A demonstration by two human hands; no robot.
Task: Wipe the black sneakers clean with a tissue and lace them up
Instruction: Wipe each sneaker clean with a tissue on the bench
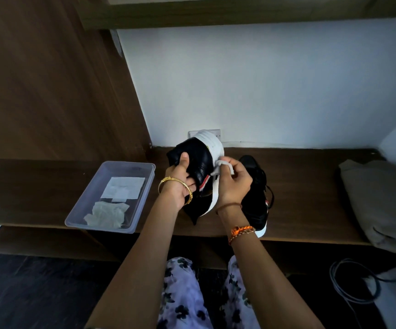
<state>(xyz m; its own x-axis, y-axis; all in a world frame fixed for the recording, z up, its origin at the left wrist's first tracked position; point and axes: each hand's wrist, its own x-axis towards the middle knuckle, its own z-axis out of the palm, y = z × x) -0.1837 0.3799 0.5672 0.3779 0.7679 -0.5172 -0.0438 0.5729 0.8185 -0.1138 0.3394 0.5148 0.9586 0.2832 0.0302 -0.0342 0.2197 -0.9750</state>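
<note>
Both hands' grip on sneaker (195, 162).

We face a dark wooden shelf (311, 176) set against a white wall (263, 86). Left of the shelf stands a brown wood-grain panel (49, 86); above it runs a wooden ledge (216, 17). Below the shelf, the floor (26, 293) lies dark. Soft, even light brightens the wall.

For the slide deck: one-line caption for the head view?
Left hand holds a black sneaker while right hand wipes its white sole with a tissue; second sneaker waits on the shelf.
</note>
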